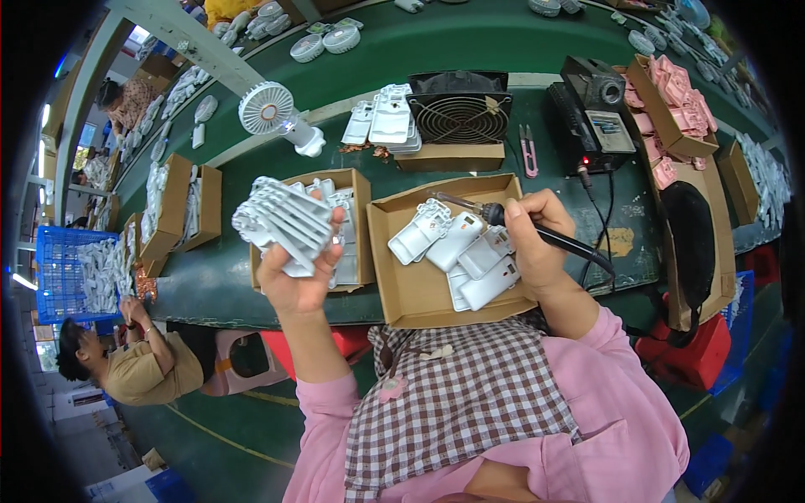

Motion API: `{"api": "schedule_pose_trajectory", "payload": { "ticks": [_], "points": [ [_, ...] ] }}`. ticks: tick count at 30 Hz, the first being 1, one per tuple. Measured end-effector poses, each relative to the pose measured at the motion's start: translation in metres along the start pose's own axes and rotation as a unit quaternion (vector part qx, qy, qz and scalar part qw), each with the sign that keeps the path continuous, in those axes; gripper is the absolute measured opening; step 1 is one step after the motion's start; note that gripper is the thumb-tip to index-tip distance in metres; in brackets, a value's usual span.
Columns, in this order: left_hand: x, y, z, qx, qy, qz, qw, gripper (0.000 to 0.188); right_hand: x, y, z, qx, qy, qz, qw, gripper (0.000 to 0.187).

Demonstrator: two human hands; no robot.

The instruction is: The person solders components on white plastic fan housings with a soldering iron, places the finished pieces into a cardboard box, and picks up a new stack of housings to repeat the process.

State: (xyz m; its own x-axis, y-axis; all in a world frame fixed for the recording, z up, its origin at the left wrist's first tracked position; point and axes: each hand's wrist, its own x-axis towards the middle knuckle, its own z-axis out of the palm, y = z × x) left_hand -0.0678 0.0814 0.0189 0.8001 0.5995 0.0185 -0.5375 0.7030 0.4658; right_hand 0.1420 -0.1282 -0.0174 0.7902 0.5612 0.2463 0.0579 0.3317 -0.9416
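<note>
My left hand (295, 289) grips a fanned stack of white plastic casings (281, 220), raised over a cardboard box that holds more white casings (344, 199). In my right hand (543, 239) is a soldering iron (577, 248), held like a pen with its thin metal tip pointing left. That tip hovers over the near cardboard box (398, 306); I cannot tell whether it touches anything. Several white casings (482, 251) lie loosely overlapped inside this box. The iron's black cable runs off to the right.
A black fan with a wire guard (461, 117) stands behind the box, beside stacked casings (390, 117). Rightward are pink-handled tweezers (528, 152), a soldering station (591, 126) and a box of pink parts (675, 96). A small white fan (268, 109) stands back left. A person (151, 360) sits at left.
</note>
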Motion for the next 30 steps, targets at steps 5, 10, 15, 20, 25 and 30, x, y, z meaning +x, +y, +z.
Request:
{"api": "schedule_pose_trajectory", "payload": {
  "ticks": [5,10,15,20,25,30],
  "points": [
    [0.012,-0.053,0.010,0.079,0.007,-0.010,0.997,0.072,-0.003,0.001,0.001,0.027,0.018,-0.012,0.999,0.014],
    [0.023,-0.096,0.010,0.323,0.121,0.109,0.932,0.071,-0.008,-0.001,0.001,0.088,0.014,-0.060,0.994,0.012],
    [0.028,-0.103,0.013,0.395,0.125,0.086,0.906,0.085,-0.012,0.000,0.000,0.038,-0.022,-0.076,0.996,0.013],
    [0.030,-0.102,0.012,0.404,0.117,0.081,0.904,0.071,-0.008,0.000,0.003,-0.036,-0.027,-0.085,0.995,0.013],
    [0.030,-0.101,0.008,0.377,0.110,0.051,0.918,0.069,-0.006,0.001,0.005,-0.049,-0.028,-0.073,0.996,0.014],
    [0.029,-0.102,0.008,0.385,0.113,0.055,0.914,0.071,-0.005,0.002,0.005,-0.074,-0.033,-0.096,0.992,0.014]
  ]
}}
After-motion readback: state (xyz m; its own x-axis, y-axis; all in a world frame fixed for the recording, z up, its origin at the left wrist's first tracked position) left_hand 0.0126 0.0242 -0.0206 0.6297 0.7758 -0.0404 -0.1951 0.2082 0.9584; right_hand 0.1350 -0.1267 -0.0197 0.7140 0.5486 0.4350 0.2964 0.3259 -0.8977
